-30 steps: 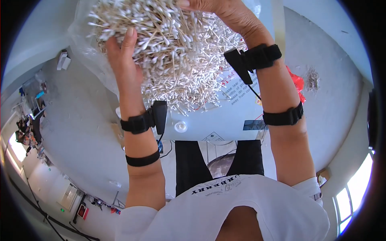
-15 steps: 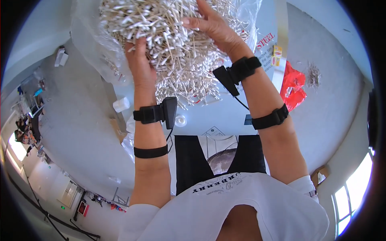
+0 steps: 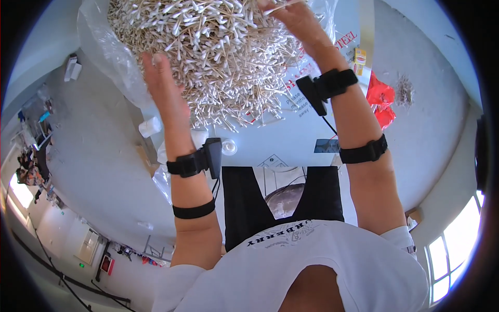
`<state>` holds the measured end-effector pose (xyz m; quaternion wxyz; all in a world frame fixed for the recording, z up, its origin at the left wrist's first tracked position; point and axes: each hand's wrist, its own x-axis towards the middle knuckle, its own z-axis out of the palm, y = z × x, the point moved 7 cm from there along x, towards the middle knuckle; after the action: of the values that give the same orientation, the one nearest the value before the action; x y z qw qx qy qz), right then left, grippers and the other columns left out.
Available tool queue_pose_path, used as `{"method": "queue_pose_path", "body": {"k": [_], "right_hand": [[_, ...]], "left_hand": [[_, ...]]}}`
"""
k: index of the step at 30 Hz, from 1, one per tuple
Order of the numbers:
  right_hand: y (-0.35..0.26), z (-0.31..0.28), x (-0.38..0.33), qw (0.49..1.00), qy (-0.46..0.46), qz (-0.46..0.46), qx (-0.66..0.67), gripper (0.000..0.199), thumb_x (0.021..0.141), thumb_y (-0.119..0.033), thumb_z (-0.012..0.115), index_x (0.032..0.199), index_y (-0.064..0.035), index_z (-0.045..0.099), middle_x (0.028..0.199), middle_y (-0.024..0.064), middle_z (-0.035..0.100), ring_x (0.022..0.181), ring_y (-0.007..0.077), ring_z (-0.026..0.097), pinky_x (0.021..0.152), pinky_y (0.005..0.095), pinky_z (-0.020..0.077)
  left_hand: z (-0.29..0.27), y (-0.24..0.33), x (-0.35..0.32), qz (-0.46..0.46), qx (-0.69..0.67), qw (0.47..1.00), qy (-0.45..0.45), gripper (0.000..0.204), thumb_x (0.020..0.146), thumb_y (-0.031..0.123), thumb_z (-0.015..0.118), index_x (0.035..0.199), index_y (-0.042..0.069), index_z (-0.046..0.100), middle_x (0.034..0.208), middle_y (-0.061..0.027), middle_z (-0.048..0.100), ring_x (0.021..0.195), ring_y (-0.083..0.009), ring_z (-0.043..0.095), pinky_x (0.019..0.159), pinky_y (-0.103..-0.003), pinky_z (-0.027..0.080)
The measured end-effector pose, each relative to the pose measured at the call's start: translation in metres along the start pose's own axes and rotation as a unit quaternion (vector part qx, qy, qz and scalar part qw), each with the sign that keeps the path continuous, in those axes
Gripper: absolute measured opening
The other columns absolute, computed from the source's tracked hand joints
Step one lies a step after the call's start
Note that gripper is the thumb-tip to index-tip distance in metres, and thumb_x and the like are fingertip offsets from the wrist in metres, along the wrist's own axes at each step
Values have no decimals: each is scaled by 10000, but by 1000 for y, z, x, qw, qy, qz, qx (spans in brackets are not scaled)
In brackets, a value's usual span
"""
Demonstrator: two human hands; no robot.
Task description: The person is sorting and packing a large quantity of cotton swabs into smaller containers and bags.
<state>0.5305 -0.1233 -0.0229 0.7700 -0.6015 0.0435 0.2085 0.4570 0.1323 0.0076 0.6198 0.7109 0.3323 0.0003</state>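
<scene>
Partly cut off by the upper edge, the heap of cotton swabs (image 3: 223,57) lies on the pale tabletop (image 3: 275,148), its far side out of sight. The left hand (image 3: 165,86) rests unclenched against its left flank beside clear plastic (image 3: 106,57); the right hand (image 3: 301,23) is at its upper right, and whether its blurred fingers grip any swabs cannot be told.
</scene>
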Motion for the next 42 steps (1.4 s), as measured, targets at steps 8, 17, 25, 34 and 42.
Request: {"method": "queue_pose_path", "body": {"k": [8, 17, 25, 34, 42], "right_hand": [[-30, 22, -46, 957, -14, -93, -276, 733, 859, -359, 629, 1393, -26, 254, 1393, 207, 338, 1281, 293, 354, 994, 385, 386], [53, -116, -297, 937, 285, 193, -59, 95, 836, -74, 618, 771, -10, 589, 642, -16, 495, 563, 45, 432, 497, 200, 326], [199, -129, -667, 699, 149, 597, -365, 719, 768, -419, 702, 1319, -57, 416, 1316, 209, 430, 1193, 440, 406, 982, 466, 378], [225, -76, -760, 714, 321, 585, 211, 369, 946, -322, 430, 1041, -16, 614, 907, 40, 658, 828, 221, 599, 762, 314, 491], [154, -58, -754, 681, -155, 689, -194, 380, 783, -303, 636, 1078, -64, 618, 960, 114, 665, 892, 253, 628, 788, 369, 486]], "left_hand": [[13, -11, -29, -20, -48, 995, -84, 786, 899, 466, 513, 1419, -22, 183, 1400, -160, 313, 1212, -231, 385, 898, -405, 412], [-58, -29, -137, 9, 149, 984, -97, 146, 763, -24, 654, 750, 29, 518, 675, 34, 496, 594, -24, 440, 551, -171, 367], [-268, -229, -317, -108, 548, 776, -291, 405, 755, 164, 690, 1122, 38, 576, 1192, -140, 547, 1146, -301, 486, 1031, -399, 309], [-277, -246, -414, -647, 145, 746, -70, 255, 917, 274, 500, 1050, 83, 604, 1016, -105, 610, 916, -190, 585, 792, -349, 464], [-349, -247, -453, -659, 251, 694, -146, 211, 896, 280, 514, 909, 89, 602, 803, -60, 620, 655, -122, 579, 535, -288, 458]]}}
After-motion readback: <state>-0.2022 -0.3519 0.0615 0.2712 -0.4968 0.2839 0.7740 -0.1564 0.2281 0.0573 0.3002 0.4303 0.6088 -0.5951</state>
